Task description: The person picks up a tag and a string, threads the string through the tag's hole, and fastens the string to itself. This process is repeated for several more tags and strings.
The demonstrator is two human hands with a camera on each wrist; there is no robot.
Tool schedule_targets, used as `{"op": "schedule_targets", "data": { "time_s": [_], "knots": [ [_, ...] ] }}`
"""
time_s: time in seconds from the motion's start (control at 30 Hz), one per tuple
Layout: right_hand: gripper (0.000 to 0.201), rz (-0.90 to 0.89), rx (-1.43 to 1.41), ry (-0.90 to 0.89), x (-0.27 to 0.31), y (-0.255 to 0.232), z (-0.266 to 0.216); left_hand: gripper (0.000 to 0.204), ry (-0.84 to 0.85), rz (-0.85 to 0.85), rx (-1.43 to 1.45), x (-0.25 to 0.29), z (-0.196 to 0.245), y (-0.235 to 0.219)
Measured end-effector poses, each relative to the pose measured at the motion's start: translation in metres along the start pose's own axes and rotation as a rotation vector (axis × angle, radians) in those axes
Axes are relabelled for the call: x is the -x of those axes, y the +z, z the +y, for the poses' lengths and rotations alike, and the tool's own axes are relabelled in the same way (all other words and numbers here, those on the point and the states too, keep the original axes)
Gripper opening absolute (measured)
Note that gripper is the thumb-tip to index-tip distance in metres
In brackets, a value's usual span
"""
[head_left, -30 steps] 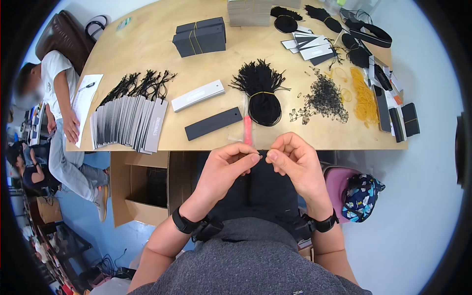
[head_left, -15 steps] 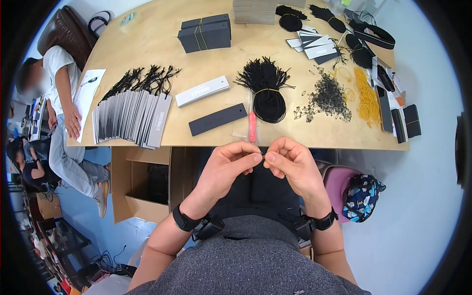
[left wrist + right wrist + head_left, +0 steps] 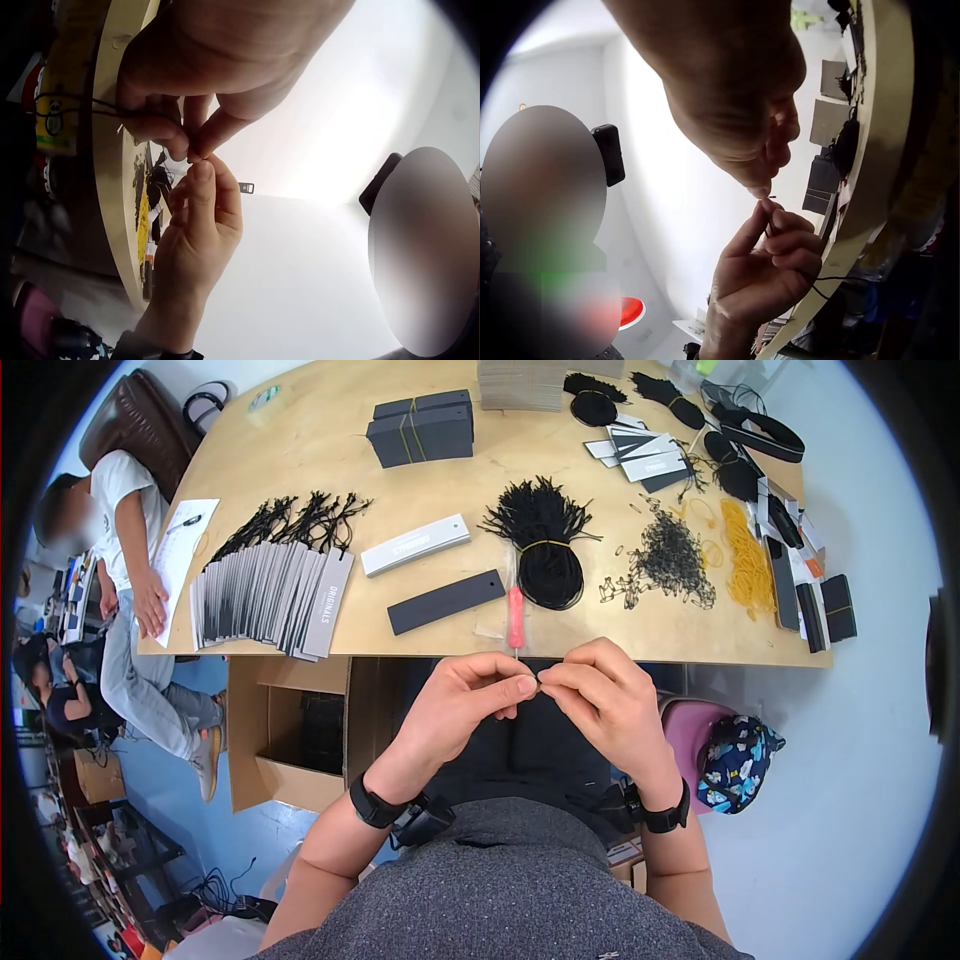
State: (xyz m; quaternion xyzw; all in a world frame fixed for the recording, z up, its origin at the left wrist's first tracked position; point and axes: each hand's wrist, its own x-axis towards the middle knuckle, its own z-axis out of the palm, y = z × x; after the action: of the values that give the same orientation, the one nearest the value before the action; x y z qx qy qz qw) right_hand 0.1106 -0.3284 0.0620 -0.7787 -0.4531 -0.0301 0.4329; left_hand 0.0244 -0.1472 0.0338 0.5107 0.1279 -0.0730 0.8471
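Observation:
In the head view both hands meet at the table's front edge, fingertips touching. The left hand [image 3: 463, 705] pinches a thin dark cord between thumb and fingers; in the left wrist view two strands of this cord [image 3: 75, 105] trail out behind the fingers. The right hand [image 3: 612, 710] pinches at the cord's end beside the left fingertips; a short dark tip [image 3: 772, 196] shows there in the right wrist view. Just beyond the hands lie a red-handled tool [image 3: 515, 618] and a banded bundle of black cords [image 3: 548, 565].
Grey tags with cords [image 3: 270, 600] fan out at left. White [image 3: 415, 545] and black tags [image 3: 445, 602] lie mid-table. Rightward are black pins [image 3: 668, 555], yellow bands [image 3: 745, 560] and a phone [image 3: 780, 585]. A seated person [image 3: 125, 520] rests a hand on paper. An open carton [image 3: 290, 780] stands below.
The hands came together at the fingertips, and the right hand has turned, its fingers now lying over the top. The head view has shifted slightly.

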Motion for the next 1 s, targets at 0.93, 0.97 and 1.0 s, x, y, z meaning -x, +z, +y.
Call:
{"op": "schedule_targets", "data": {
  "time_s": [0.93, 0.97, 1.0],
  "knots": [
    [0.007, -0.402, -0.562, 0.450, -0.012, -0.016, -0.004, 0.016, 0.080, -0.132, -0.004, 0.005, -0.001, -0.015],
    [0.007, -0.403, -0.561, 0.450, -0.012, -0.015, -0.005, 0.016, 0.081, -0.132, -0.004, 0.006, 0.001, -0.012],
    [0.009, -0.362, -0.500, 0.423, -0.012, -0.014, -0.006, 0.016, 0.077, -0.107, 0.001, 0.008, 0.005, -0.008]
  ]
}}
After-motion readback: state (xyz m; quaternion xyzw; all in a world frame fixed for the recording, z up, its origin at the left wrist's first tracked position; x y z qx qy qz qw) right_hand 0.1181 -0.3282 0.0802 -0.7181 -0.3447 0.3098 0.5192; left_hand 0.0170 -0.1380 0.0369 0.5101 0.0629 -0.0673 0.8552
